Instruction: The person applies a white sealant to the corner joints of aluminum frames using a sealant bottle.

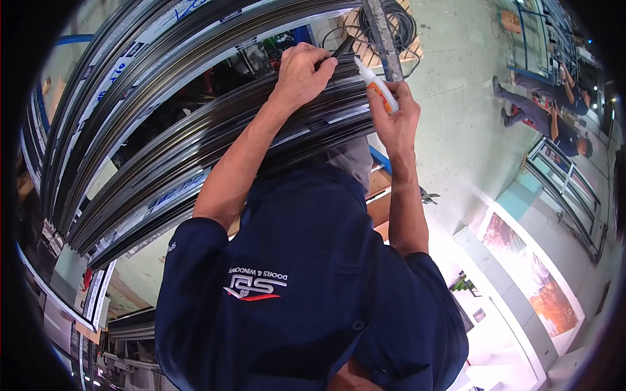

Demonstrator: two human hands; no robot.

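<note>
My right hand (398,117) is closed around a small white bottle (386,96) with an orange label. Its narrow nozzle points up and left, close to the ends of the dark profiles. My left hand (301,77) pinches a thin black strip (345,47) beside the nozzle tip. Beneath both forearms, long dark profiles (215,124) lie side by side, some with white film and blue handwriting. Whether the nozzle touches the strip is too small to tell.
A grey metal bar (383,39) stands just beyond my right hand. Coiled black cable (405,29) lies on a wooden pallet. Two people (564,130) are at the far right near frames (564,195). Pliers (428,196) show beside my right forearm.
</note>
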